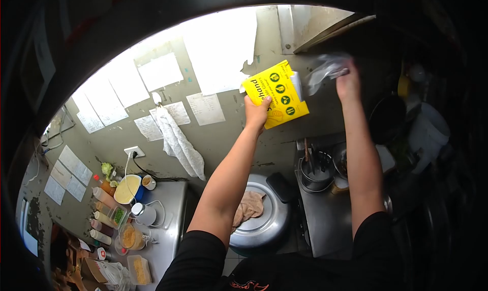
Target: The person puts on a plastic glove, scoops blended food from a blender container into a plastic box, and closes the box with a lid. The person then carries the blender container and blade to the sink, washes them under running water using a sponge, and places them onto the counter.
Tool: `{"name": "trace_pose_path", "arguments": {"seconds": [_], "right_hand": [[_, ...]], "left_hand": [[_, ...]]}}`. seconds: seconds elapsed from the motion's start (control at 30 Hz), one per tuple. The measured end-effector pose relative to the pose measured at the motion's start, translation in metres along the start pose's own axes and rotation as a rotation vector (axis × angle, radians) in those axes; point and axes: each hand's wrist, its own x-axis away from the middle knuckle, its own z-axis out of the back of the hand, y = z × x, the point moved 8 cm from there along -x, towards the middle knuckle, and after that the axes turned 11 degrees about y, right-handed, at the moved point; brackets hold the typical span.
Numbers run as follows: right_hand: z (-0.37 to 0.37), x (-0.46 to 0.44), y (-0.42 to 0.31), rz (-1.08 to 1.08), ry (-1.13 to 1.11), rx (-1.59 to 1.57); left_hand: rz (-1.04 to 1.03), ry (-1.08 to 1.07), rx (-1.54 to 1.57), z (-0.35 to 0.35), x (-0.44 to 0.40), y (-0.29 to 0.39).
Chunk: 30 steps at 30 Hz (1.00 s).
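Observation:
My left hand (257, 113) grips a yellow box of disposable gloves (286, 90) by its lower left side, raised in front of the wall. White material shows at the box's right edge. To the right, my right hand (348, 83) is closed on a clear plastic glove (325, 71), smeared by motion. The glove hangs out to the left of the fingers, apart from the box. Both arms are stretched forward.
Below stands a large metal pot (264, 230) with a brown cloth (250, 207) on its lid. At left, a steel counter (170, 202) holds sauce bottles and food containers. A utensil pot (316, 174) stands right. A white towel (175, 133) hangs on the wall.

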Motion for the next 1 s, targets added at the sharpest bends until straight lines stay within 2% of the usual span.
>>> {"name": "trace_pose_path", "arguments": {"seconds": [0.03, 0.07, 0.1, 0.17, 0.2, 0.3, 0.37, 0.4, 0.5, 0.57, 0.6, 0.63, 0.7, 0.73, 0.77, 0.83, 0.87, 0.9, 0.93, 0.97, 1.0], "right_hand": [[-0.005, 0.009, -0.021, -0.029, -0.044, -0.057], [0.007, 0.026, -0.028, 0.080, 0.161, 0.040], [-0.005, 0.046, -0.035, 0.178, 0.042, 0.088], [-0.005, 0.069, -0.028, 0.159, 0.009, 0.055], [0.000, 0.075, -0.020, 0.163, 0.010, 0.086], [-0.024, 0.133, -0.002, 0.122, -0.174, 0.203], [-0.034, 0.170, 0.013, 0.158, -0.261, 0.565], [-0.038, 0.183, 0.026, 0.206, -0.372, 0.589], [-0.047, 0.219, 0.046, 0.178, -0.500, 0.685], [-0.055, 0.229, 0.028, 0.309, -0.528, 0.616], [-0.041, 0.224, 0.036, 0.124, -0.445, 0.546], [-0.048, 0.233, 0.043, -0.010, -0.494, 0.528], [-0.016, 0.249, 0.124, -0.496, -0.504, 0.437], [-0.008, 0.281, 0.161, -0.794, -0.597, 0.379], [-0.002, 0.320, 0.196, -1.099, -0.606, 0.184], [-0.028, 0.392, 0.197, -1.373, -0.776, 0.038], [-0.023, 0.403, 0.211, -1.333, -0.787, 0.113], [-0.020, 0.411, 0.226, -1.288, -0.806, 0.186], [-0.029, 0.409, 0.225, -1.231, -0.678, 0.109], [-0.033, 0.409, 0.229, -1.184, -0.633, -0.110], [-0.045, 0.424, 0.228, -1.225, -0.583, -0.130]], "left_hand": [[-0.014, 0.027, -0.039, 0.005, 0.000, 0.002], [-0.029, 0.054, -0.086, 0.009, 0.002, 0.003], [0.031, 0.159, -0.180, 0.017, 0.009, 0.001], [0.163, 0.375, -0.372, 0.037, 0.035, -0.001], [0.210, 0.274, -0.209, 0.032, 0.049, -0.008], [0.467, -0.309, 0.273, -0.005, 0.114, 0.020], [0.230, -0.328, 0.375, 0.000, 0.117, 0.041], [0.109, -0.328, 0.417, 0.008, 0.120, 0.055], [0.036, -0.145, -0.103, 0.050, 0.131, 0.083], [0.042, 0.055, 0.128, 0.088, 0.125, 0.067], [0.067, 0.025, 0.198, 0.105, 0.122, 0.065], [0.110, -0.028, 0.258, 0.122, 0.123, 0.063], [0.224, -0.071, 0.216, 0.156, 0.133, 0.061], [0.256, -0.134, 0.175, 0.169, 0.143, 0.063], [0.284, -0.197, 0.186, 0.177, 0.156, 0.076], [0.310, -0.080, 0.107, 0.218, 0.172, 0.078], [0.184, -0.072, -0.062, 0.242, 0.178, 0.088], [0.381, 0.095, -0.215, 0.274, 0.193, 0.093], [0.393, 0.162, -0.148, 0.303, 0.202, 0.095], [0.397, 0.227, -0.079, 0.332, 0.214, 0.095], [0.333, 0.198, -0.064, 0.348, 0.226, 0.108]]}}
